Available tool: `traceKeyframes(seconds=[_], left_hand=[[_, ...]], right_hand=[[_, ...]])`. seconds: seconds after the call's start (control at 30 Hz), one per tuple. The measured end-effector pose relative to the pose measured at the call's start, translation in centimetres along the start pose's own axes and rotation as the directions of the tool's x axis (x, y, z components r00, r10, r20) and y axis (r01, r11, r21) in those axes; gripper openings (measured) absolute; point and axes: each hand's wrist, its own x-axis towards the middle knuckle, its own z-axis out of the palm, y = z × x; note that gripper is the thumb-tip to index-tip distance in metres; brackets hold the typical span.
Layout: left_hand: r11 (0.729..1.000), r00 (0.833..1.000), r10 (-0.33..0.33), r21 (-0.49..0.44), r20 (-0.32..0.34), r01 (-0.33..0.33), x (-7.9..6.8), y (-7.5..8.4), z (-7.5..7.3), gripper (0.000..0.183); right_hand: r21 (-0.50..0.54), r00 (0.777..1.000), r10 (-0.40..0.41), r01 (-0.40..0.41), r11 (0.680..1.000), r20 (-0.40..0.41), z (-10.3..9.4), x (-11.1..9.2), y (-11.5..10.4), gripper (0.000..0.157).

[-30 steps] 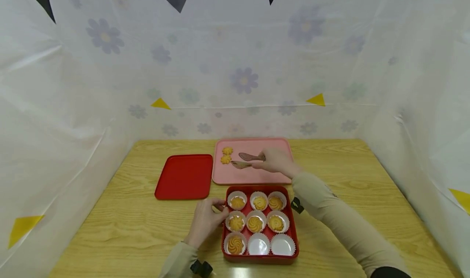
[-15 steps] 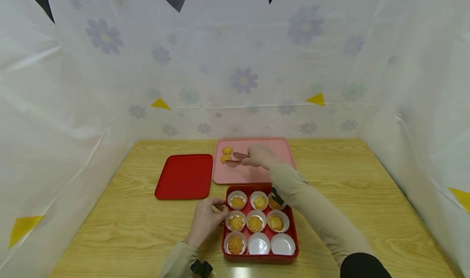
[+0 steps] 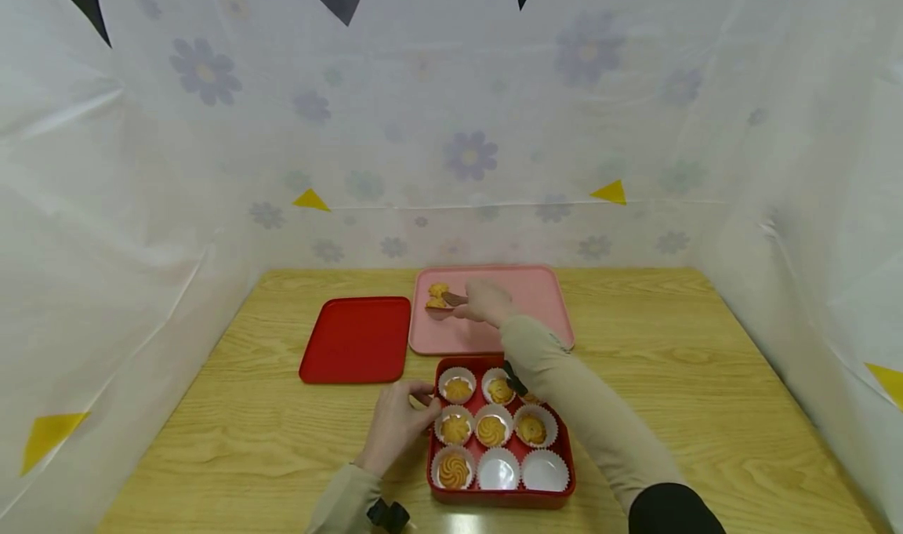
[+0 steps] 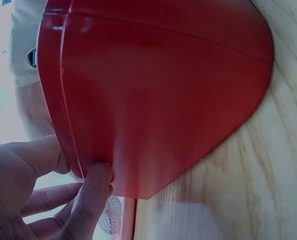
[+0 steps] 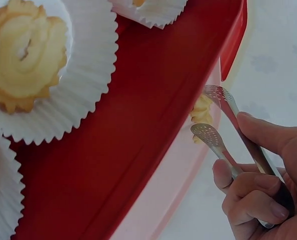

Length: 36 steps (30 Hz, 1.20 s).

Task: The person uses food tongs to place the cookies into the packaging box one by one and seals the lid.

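Observation:
My left hand [image 3: 398,424] grips the left wall of a red square box [image 3: 501,499], thumb and fingers on either side of the rim. White paper cups fill the box. Butter cookies sit in several of them, while two cups in the front row, the middle one [image 3: 498,470] and the right one [image 3: 545,471], hold none. Over the pink tray [image 3: 525,314], my right hand [image 3: 487,302] holds metal tongs [image 5: 207,134] with perforated heads. The tongs' parted heads are around the nearer of two cookies [image 3: 437,303]; whether they touch it is unclear. The farther cookie [image 3: 438,289] lies just behind.
A flat red lid or tray [image 3: 356,342] lies left of the pink tray on the wooden table [image 3: 233,432]. My right forearm [image 3: 571,393] crosses the box's back right corner and partly covers a cup there. A white patterned sheet [image 3: 451,126] encloses the table's back and sides.
My right hand has moved left over the pink tray, bringing the tongs to the cookies. Its forearm now covers the box's back right corner. My left hand has stayed on the box.

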Motion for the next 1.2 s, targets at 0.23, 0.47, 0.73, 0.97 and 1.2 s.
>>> traceKeyframes(seconds=[0.23,0.47,0.73,0.97,1.2], left_hand=[[1.0,1.0,-0.007,0.002,0.007,0.007,0.0,0.1,-0.1,0.021],[1.0,1.0,0.002,0.004,0.004,-0.002,0.0,0.1,-0.2,0.02],[1.0,1.0,-0.008,-0.013,0.019,0.008,0.1,0.1,-0.1,0.021],[1.0,1.0,0.008,0.0,0.006,-0.008,0.1,-0.1,0.0,0.02],[1.0,1.0,0.015,0.004,-0.011,-0.015,0.0,0.0,-0.1,0.019]], right_hand=[[-0.014,0.999,0.005,-0.006,1.0,-0.041,0.7,0.5,-0.2,0.026],[-0.01,0.998,0.009,-0.009,1.0,-0.069,1.5,0.9,-0.5,0.023],[-0.034,0.998,0.005,-0.007,0.999,-0.07,1.7,0.7,-0.8,0.022],[-0.043,0.995,-0.016,0.012,0.999,-0.1,1.7,0.9,-0.6,0.025],[-0.039,0.995,-0.005,0.001,0.999,-0.103,1.7,0.9,-0.6,0.026]])
